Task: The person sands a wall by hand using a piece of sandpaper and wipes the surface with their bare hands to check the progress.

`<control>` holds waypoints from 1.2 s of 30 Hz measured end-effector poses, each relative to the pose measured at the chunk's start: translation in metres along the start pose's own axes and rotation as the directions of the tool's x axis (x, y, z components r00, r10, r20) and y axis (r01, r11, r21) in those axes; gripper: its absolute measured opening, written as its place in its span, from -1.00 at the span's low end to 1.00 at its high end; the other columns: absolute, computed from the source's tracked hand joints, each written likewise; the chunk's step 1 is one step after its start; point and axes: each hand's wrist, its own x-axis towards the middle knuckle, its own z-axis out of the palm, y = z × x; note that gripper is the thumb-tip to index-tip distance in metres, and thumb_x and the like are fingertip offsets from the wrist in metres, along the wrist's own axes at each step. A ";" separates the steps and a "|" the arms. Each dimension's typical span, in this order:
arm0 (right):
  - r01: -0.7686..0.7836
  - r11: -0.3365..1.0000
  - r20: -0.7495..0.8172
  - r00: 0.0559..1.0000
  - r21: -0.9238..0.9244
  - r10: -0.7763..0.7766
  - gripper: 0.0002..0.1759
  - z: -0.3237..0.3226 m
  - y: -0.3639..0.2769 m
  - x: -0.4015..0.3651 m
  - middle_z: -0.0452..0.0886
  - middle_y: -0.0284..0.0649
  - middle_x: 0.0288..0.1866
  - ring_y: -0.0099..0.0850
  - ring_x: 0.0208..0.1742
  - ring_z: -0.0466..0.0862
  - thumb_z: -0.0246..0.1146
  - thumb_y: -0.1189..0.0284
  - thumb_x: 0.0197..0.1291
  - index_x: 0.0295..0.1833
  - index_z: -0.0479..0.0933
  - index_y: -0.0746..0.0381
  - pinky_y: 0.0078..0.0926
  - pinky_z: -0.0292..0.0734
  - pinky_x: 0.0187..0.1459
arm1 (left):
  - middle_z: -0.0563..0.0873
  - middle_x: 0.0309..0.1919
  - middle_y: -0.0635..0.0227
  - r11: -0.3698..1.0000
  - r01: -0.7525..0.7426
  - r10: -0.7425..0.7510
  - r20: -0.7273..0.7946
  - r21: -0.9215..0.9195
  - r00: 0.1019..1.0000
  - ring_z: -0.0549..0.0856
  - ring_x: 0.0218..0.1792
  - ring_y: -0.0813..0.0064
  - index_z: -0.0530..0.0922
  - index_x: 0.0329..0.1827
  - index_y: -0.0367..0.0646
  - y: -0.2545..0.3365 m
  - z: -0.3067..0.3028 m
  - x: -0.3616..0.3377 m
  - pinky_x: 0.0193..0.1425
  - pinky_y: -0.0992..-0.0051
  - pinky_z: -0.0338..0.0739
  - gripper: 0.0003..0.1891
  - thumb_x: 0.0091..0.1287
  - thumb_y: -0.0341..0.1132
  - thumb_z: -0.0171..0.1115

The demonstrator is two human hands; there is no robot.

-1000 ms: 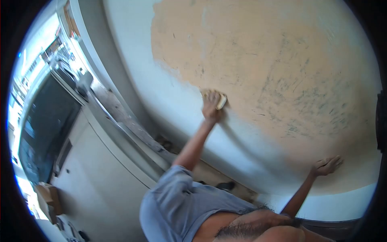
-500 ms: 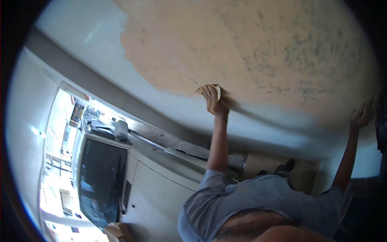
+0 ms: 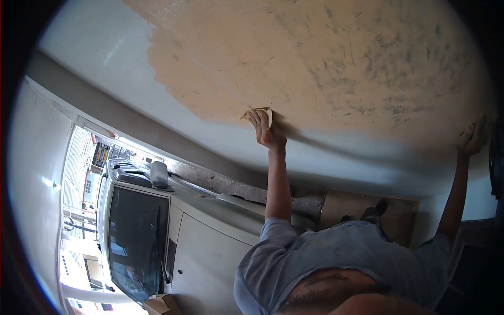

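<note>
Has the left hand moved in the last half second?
Yes, slightly: judged against the dark marks on the tan patch, the left hand has shifted toward the picture's left, away from them.

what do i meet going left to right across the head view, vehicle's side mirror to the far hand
Side mirror → left hand with a folded tan sheet in its grip → dark shoes → right hand.

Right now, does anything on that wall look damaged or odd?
Yes: dark, uneven streaks mar the tan patch on the wall, mostly toward the picture's right side. They stand out because the patch's left side is plainer. Whether they are damage or stains, I can't tell.
</note>
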 end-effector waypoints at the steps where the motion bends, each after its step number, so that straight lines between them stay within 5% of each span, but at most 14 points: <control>1: -0.009 1.000 0.017 1.000 -0.004 0.009 -0.51 -0.002 0.000 -0.001 0.47 0.11 0.28 0.12 0.36 0.38 -0.04 0.30 0.40 0.28 0.43 0.40 -0.02 0.23 0.35 | 0.47 0.27 -0.13 0.991 -0.116 0.108 -0.107 -0.069 0.988 0.37 0.37 -0.05 0.47 0.24 -0.37 0.023 -0.022 0.049 0.49 -0.04 0.08 -0.63 0.45 -0.39 -0.02; 4: 0.026 0.999 0.014 1.000 0.027 -0.026 -0.52 0.001 0.004 0.006 0.47 0.10 0.28 0.08 0.37 0.39 -0.02 0.32 0.39 0.27 0.44 0.40 -0.04 0.22 0.37 | 0.48 0.29 -0.02 0.972 -0.231 0.232 -0.245 0.034 0.941 0.43 0.35 0.08 0.45 0.29 -0.31 0.006 -0.065 0.216 0.47 0.12 0.22 -0.61 0.42 -0.43 -0.03; 6: 0.047 0.998 0.003 0.999 0.032 -0.047 -0.53 0.001 0.006 0.005 0.49 0.09 0.27 0.07 0.36 0.40 0.00 0.32 0.39 0.27 0.44 0.40 -0.05 0.24 0.36 | 0.57 0.20 -0.01 0.998 0.050 -0.044 -0.155 0.037 0.987 0.56 0.24 0.18 0.52 0.20 -0.35 0.012 -0.101 0.301 0.38 0.31 0.37 -0.64 0.40 -0.39 0.01; 7: 0.051 0.999 -0.005 0.999 0.019 -0.051 -0.53 0.002 0.007 0.004 0.50 0.09 0.26 0.06 0.36 0.41 0.00 0.33 0.38 0.27 0.45 0.40 -0.06 0.25 0.36 | 0.60 0.15 -0.03 0.985 -0.160 0.133 -0.298 -0.066 0.945 0.57 0.22 0.13 0.56 0.14 -0.35 0.010 -0.105 0.327 0.38 0.30 0.37 -0.67 0.40 -0.42 0.01; 11: 0.006 1.000 0.027 1.000 -0.012 -0.006 -0.53 0.001 0.012 -0.005 0.52 0.10 0.23 0.03 0.35 0.42 0.00 0.34 0.37 0.26 0.44 0.41 -0.08 0.26 0.35 | 0.43 0.31 -0.09 0.980 -0.193 0.197 -0.219 0.037 0.956 0.25 0.43 -0.06 0.49 0.23 -0.40 -0.038 -0.075 0.193 0.51 0.01 0.08 -0.63 0.40 -0.43 0.03; 13: -0.045 0.999 0.040 0.998 0.016 0.044 -0.53 0.006 0.026 -0.025 0.51 0.10 0.24 0.05 0.35 0.42 0.00 0.35 0.36 0.27 0.44 0.41 -0.08 0.26 0.35 | 0.47 0.27 -0.10 0.985 0.042 -0.072 -0.179 -0.169 0.981 0.30 0.41 -0.07 0.52 0.19 -0.41 -0.065 -0.044 0.066 0.51 -0.04 0.05 -0.64 0.35 -0.49 0.07; 18: 0.048 0.999 0.016 0.999 0.023 -0.049 -0.51 0.006 0.015 -0.009 0.49 0.14 0.26 0.08 0.34 0.42 0.01 0.35 0.34 0.28 0.43 0.41 -0.08 0.25 0.36 | 0.45 0.27 -0.14 0.959 -0.235 0.271 -0.265 0.160 0.925 0.39 0.36 0.02 0.40 0.29 -0.43 -0.051 -0.076 0.193 0.47 0.11 0.22 -0.59 0.43 -0.42 0.03; 21: 0.019 0.999 0.047 0.999 -0.033 -0.017 -0.51 0.001 0.012 -0.007 0.48 0.15 0.27 0.10 0.34 0.42 -0.01 0.34 0.35 0.27 0.43 0.42 -0.07 0.24 0.36 | 0.58 0.16 -0.05 0.991 -0.134 0.124 -0.343 -0.003 0.931 0.62 0.17 0.19 0.50 0.20 -0.41 -0.036 -0.110 0.306 0.20 0.25 0.53 -0.66 0.42 -0.45 0.03; 23: -0.003 0.996 0.064 0.998 -0.085 0.008 -0.48 0.001 0.017 -0.013 0.49 0.12 0.26 0.21 0.34 0.37 -0.05 0.28 0.37 0.27 0.42 0.43 0.02 0.27 0.33 | 0.55 0.20 -0.06 0.996 -0.044 0.019 -0.289 -0.083 0.957 0.56 0.24 0.17 0.49 0.22 -0.38 -0.057 -0.106 0.288 0.28 0.25 0.46 -0.65 0.43 -0.41 0.03; 24: -0.007 0.997 0.059 0.998 -0.083 0.012 -0.48 0.001 0.018 -0.015 0.49 0.12 0.26 0.21 0.34 0.37 -0.05 0.28 0.37 0.27 0.42 0.43 0.02 0.27 0.33 | 0.49 0.25 -0.08 0.982 -0.184 0.190 -0.293 0.049 0.937 0.48 0.31 0.13 0.49 0.23 -0.36 -0.083 -0.095 0.253 0.37 0.24 0.37 -0.64 0.44 -0.39 0.03; 27: -0.058 0.998 0.043 0.997 -0.039 0.059 -0.49 0.004 0.021 -0.028 0.47 0.16 0.27 0.21 0.34 0.37 -0.04 0.29 0.37 0.28 0.41 0.43 0.02 0.26 0.34 | 0.44 0.27 -0.17 1.000 -0.012 0.015 -0.278 0.013 0.960 0.35 0.38 0.02 0.44 0.25 -0.47 -0.090 -0.060 0.097 0.47 0.05 0.18 -0.59 0.41 -0.38 0.06; 30: 0.017 0.994 0.098 0.995 -0.106 -0.007 -0.47 -0.002 0.030 -0.024 0.41 0.21 0.30 0.21 0.36 0.35 -0.03 0.27 0.40 0.31 0.37 0.42 0.03 0.25 0.35 | 0.45 0.26 -0.19 0.999 0.020 -0.006 -0.289 0.044 0.957 0.34 0.39 0.00 0.42 0.24 -0.52 -0.067 -0.057 0.104 0.47 0.05 0.19 -0.60 0.41 -0.42 0.04; 34: 0.230 0.966 0.092 0.971 -0.115 -0.220 -0.41 0.002 0.001 0.000 0.26 0.20 0.42 0.35 0.39 0.23 -0.13 0.18 0.46 0.39 0.24 0.41 0.29 0.14 0.36 | 0.57 0.19 0.03 0.999 0.005 0.009 -0.304 0.044 0.953 0.52 0.26 0.13 0.54 0.19 -0.20 -0.008 -0.108 0.294 0.20 0.34 0.49 -0.67 0.39 -0.34 0.13; 36: 0.134 0.980 0.119 0.986 -0.147 -0.117 -0.38 0.002 0.003 -0.006 0.24 0.24 0.42 0.25 0.45 0.19 -0.14 0.19 0.46 0.39 0.22 0.47 0.11 0.13 0.40 | 0.59 0.17 0.08 0.998 -0.049 0.038 -0.323 -0.027 0.946 0.56 0.22 0.15 0.55 0.18 -0.15 -0.002 -0.109 0.317 0.17 0.33 0.51 -0.66 0.34 -0.42 0.12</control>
